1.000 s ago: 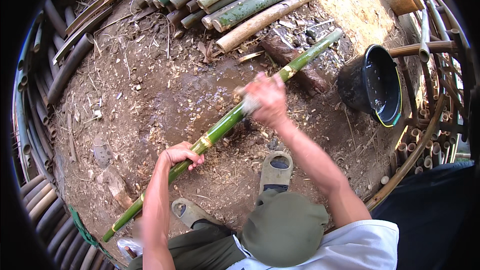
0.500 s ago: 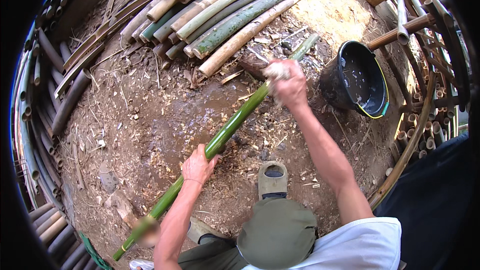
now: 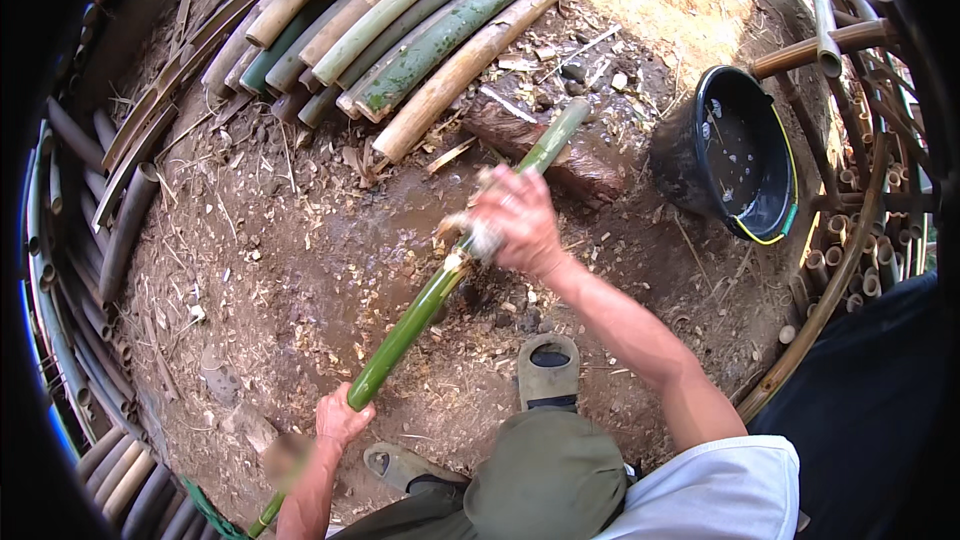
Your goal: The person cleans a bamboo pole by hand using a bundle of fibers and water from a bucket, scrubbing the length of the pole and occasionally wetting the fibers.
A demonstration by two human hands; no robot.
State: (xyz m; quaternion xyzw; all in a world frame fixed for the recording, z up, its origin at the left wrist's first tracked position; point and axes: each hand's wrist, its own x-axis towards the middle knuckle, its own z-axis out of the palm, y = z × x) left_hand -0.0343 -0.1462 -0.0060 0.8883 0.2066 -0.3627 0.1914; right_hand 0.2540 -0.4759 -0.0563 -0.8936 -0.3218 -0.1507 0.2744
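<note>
A long green bamboo pole (image 3: 405, 333) slants from the lower left up to the centre, its far part over a thick log (image 3: 590, 162) on the ground. My left hand (image 3: 343, 417) is wrapped round the pole's lower part. Higher up, my right hand (image 3: 515, 220) presses a pale, wet-looking wad (image 3: 484, 238) against the bamboo; motion blur hides what the wad is made of. Below the wad the bamboo is glossy green, and its far end looks duller. A blurred round patch covers part of the pole beside my left forearm.
A black bucket (image 3: 698, 165) holding some liquid stands tilted at the right. Many cut bamboo poles (image 3: 440, 110) lie stacked at the back, with more along the left (image 3: 130, 230). A bamboo rack (image 3: 850, 50) rises on the right. Wood chips litter the damp ground.
My right hand has slid down the pole toward me with the wad. My left hand and the pole have shifted toward the lower left, and the far log shows more.
</note>
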